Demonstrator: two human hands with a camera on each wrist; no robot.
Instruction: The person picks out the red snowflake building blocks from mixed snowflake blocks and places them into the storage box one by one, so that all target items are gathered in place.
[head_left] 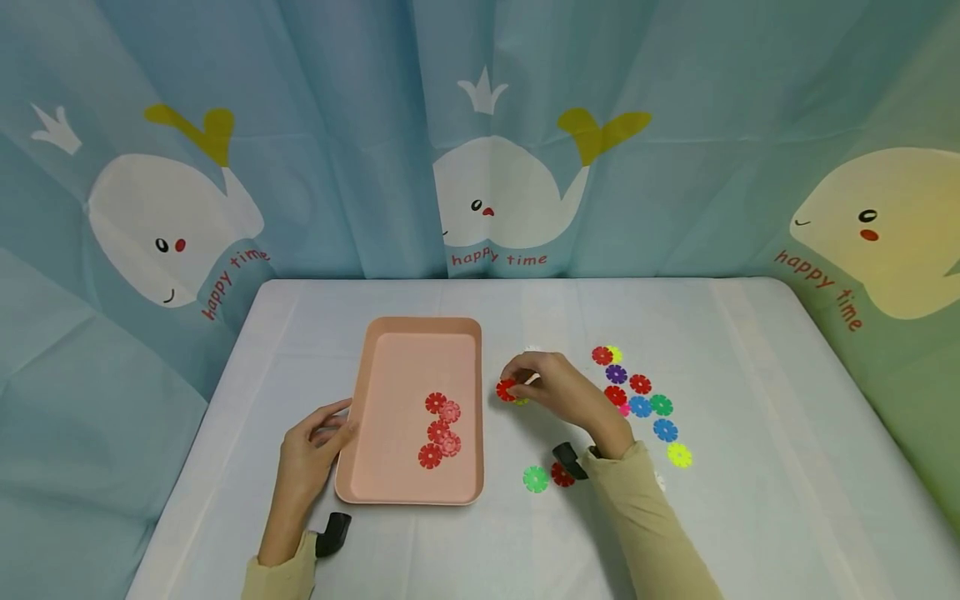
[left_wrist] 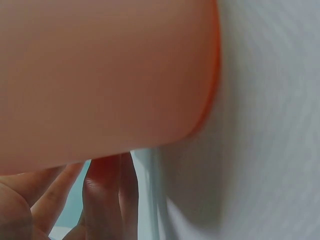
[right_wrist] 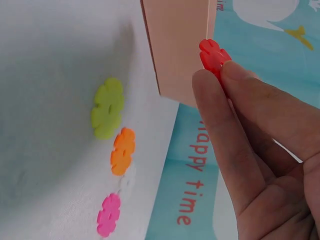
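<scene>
A pink tray [head_left: 408,493] stands left of the middle, with several red and pinkish flower-shaped plastic discs [head_left: 430,456] lying in its right half. My left hand [head_left: 309,450] holds the tray's left edge, its thumb at the rim; in the left wrist view the fingers [left_wrist: 102,195] meet the tray's outer wall [left_wrist: 110,100]. Just right of the tray, my right hand [head_left: 555,387] pinches a red flower-shaped disc [right_wrist: 214,56] between thumb and finger, above the table. Below it in the right wrist view lie a yellow-green disc [right_wrist: 107,108], an orange disc [right_wrist: 123,151] and a pink disc [right_wrist: 108,215].
Several loose discs, among them a purple one [head_left: 616,374], a blue one [head_left: 665,430] and a yellow one [head_left: 679,455], lie right of my right hand. A light green disc [head_left: 536,479] and a dark red disc [head_left: 562,475] lie near my right wrist. A whale-print curtain [head_left: 360,167] hangs behind the white table [head_left: 750,517].
</scene>
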